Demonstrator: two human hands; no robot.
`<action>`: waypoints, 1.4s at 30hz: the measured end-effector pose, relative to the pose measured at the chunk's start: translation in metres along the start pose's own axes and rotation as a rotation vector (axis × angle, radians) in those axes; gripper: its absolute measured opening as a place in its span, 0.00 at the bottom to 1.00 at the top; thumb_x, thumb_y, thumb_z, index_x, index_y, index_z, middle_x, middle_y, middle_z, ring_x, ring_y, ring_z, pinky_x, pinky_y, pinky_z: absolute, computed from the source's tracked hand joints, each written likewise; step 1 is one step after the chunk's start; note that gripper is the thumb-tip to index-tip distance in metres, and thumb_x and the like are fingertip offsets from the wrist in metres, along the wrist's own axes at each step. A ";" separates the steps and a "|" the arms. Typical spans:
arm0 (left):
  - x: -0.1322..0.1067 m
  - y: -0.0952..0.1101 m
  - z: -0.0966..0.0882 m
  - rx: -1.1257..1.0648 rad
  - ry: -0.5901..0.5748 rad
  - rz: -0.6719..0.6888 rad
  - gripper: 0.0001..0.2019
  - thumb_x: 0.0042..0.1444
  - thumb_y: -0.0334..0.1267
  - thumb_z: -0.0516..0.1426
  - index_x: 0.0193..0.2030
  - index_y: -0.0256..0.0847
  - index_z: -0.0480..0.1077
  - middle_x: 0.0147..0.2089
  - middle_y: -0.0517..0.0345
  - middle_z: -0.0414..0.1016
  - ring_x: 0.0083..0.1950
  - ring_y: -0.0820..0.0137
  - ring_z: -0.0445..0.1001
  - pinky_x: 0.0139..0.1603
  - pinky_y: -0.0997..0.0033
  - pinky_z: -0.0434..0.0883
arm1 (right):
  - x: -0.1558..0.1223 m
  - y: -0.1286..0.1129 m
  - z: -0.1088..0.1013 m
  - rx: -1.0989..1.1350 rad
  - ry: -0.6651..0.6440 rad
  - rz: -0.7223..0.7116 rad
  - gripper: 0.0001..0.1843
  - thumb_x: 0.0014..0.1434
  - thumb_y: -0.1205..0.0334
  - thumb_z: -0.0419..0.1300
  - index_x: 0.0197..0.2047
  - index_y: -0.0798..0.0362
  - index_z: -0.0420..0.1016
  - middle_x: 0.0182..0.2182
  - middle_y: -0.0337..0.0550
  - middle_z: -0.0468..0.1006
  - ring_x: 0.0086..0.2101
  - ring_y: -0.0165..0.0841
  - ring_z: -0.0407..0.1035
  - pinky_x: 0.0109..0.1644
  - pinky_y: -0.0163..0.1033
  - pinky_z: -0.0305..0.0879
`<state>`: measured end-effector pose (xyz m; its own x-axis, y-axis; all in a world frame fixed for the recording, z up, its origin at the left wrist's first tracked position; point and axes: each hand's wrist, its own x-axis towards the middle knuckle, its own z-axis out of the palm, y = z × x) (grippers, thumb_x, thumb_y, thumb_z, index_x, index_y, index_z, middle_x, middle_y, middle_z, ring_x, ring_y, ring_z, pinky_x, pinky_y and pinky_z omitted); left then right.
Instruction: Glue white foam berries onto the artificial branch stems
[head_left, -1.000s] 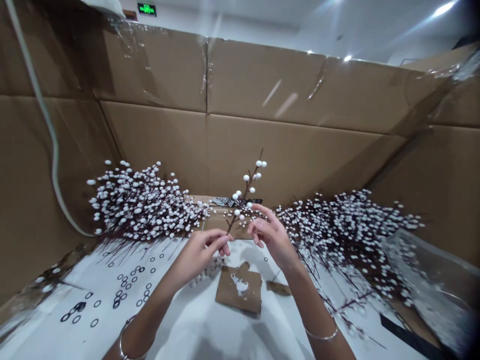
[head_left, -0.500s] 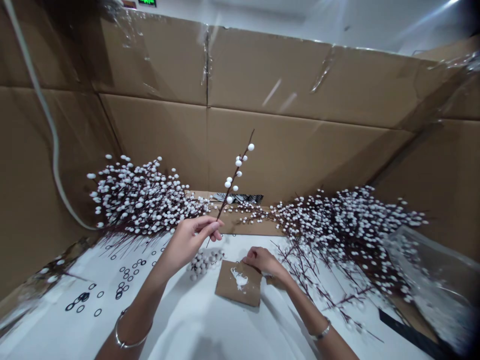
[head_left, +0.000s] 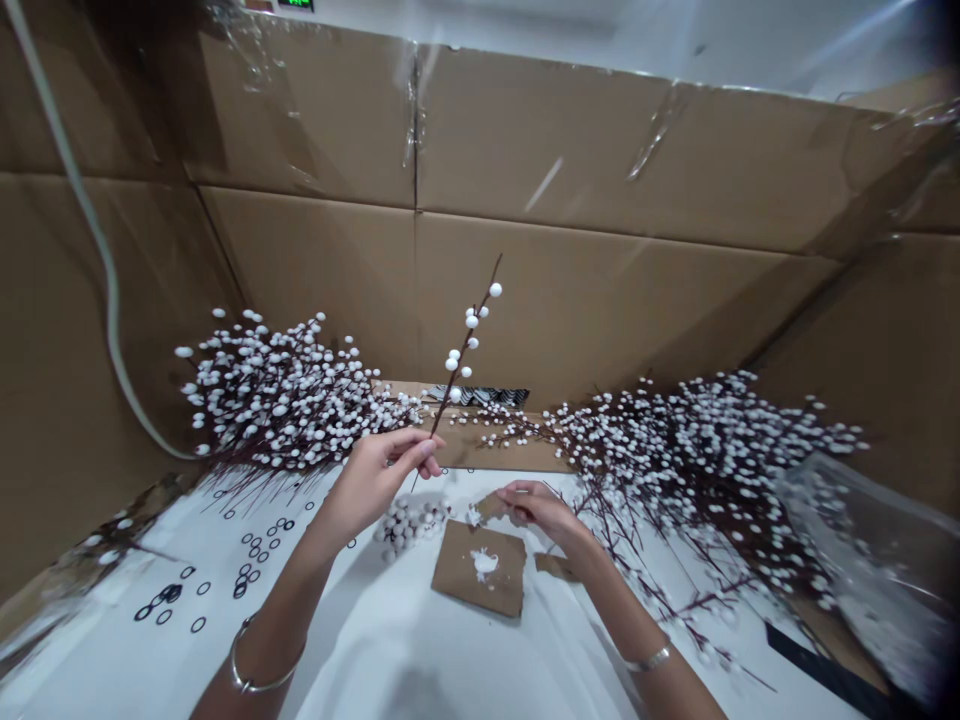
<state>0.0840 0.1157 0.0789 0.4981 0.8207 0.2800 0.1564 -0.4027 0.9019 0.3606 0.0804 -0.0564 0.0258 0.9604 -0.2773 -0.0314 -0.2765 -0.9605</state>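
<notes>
Cardboard walls [head_left: 525,280] boxed in a white table [head_left: 390,650]. At lower left lay black rings [head_left: 247,570], and above them the left pile [head_left: 277,400] of beaded twigs. The left hand [head_left: 375,480] pinched one twig [head_left: 465,345] upright at centre. Only its upper part carried beads, so it looked part-done. Loose beads [head_left: 409,520] and a glue-dabbed card [head_left: 480,570] lay below. The right hand [head_left: 540,510] hovered over the card with its fingers curled; whether it held anything was unclear. The right pile [head_left: 697,450] spread beyond.

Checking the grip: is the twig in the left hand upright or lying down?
Upright, leaning right: the left hand pinches the twig at its base.
</notes>
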 end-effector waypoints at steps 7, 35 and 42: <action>0.006 -0.001 0.001 -0.193 0.055 -0.014 0.12 0.62 0.43 0.57 0.41 0.35 0.75 0.30 0.55 0.78 0.32 0.72 0.75 0.36 0.74 0.72 | -0.001 -0.053 0.008 0.425 0.162 -0.243 0.21 0.43 0.56 0.73 0.40 0.55 0.78 0.27 0.36 0.74 0.24 0.23 0.63 0.28 0.29 0.62; 0.014 0.017 0.032 -0.344 0.093 0.022 0.10 0.62 0.41 0.58 0.41 0.36 0.76 0.29 0.57 0.78 0.29 0.75 0.74 0.33 0.77 0.71 | -0.049 -0.106 0.073 0.466 0.207 -0.634 0.13 0.53 0.62 0.68 0.39 0.50 0.69 0.33 0.35 0.76 0.35 0.29 0.76 0.44 0.33 0.70; 0.013 0.018 0.032 -0.299 0.099 0.018 0.12 0.62 0.42 0.57 0.41 0.35 0.75 0.30 0.54 0.78 0.29 0.71 0.75 0.34 0.71 0.72 | -0.047 -0.102 0.075 0.378 0.255 -0.660 0.13 0.54 0.60 0.68 0.40 0.49 0.68 0.35 0.37 0.76 0.36 0.32 0.77 0.44 0.36 0.70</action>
<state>0.1205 0.1067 0.0881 0.4107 0.8560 0.3140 -0.1162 -0.2924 0.9492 0.2880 0.0655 0.0560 0.3830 0.8721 0.3047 -0.2653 0.4198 -0.8680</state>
